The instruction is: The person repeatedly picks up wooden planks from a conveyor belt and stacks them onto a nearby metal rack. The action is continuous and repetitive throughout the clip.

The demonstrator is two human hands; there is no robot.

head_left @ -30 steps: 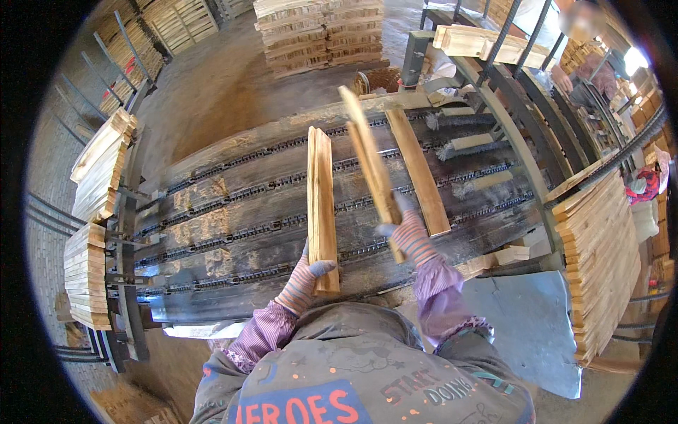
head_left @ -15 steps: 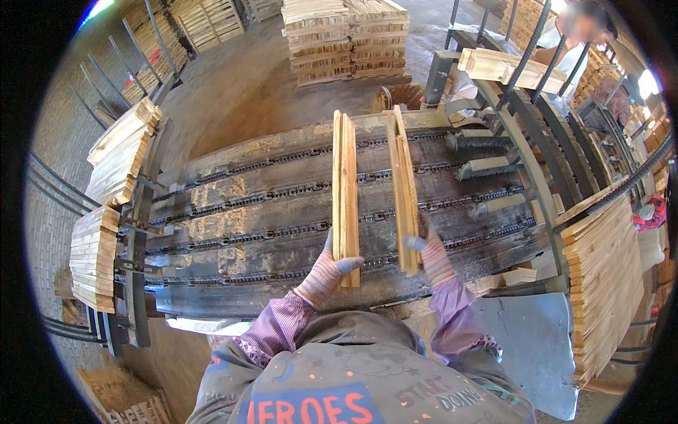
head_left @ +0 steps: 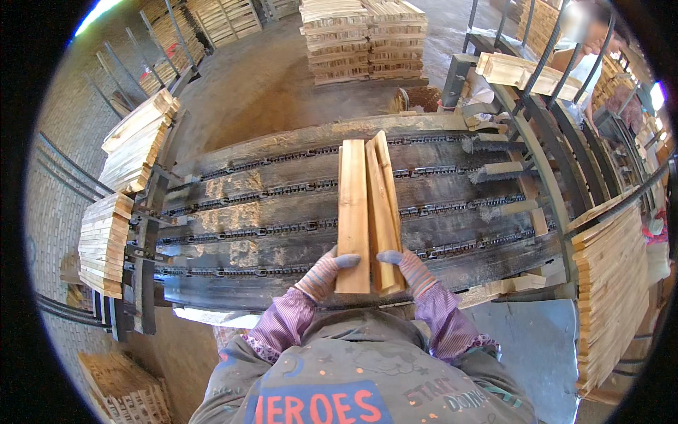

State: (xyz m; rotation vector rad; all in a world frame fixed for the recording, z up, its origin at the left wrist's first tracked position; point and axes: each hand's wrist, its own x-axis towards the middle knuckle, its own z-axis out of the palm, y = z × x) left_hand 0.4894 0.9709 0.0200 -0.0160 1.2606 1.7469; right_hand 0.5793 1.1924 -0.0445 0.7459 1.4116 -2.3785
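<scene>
My left hand, in a striped glove with a grey thumb, is closed around the near end of a pale wooden board. Its broad face is turned up. Close on its right, my right hand grips the near end of more boards, tilted so that their edges show. The two lots touch or nearly touch near my body, above the chain conveyor. How many boards each hand holds I cannot tell. Both thumbs lie on the wood, while the other fingers are mostly hidden.
Stacked boards stand at the conveyor's left end. A tall board stack leans at the right, beside a grey metal sheet. Beyond the conveyor is a large wood pile. Another person stands behind the rack at far right.
My hands have drawn together, bringing the two lots of boards side by side. The left board has turned its broad face up. The view has shifted slightly.
</scene>
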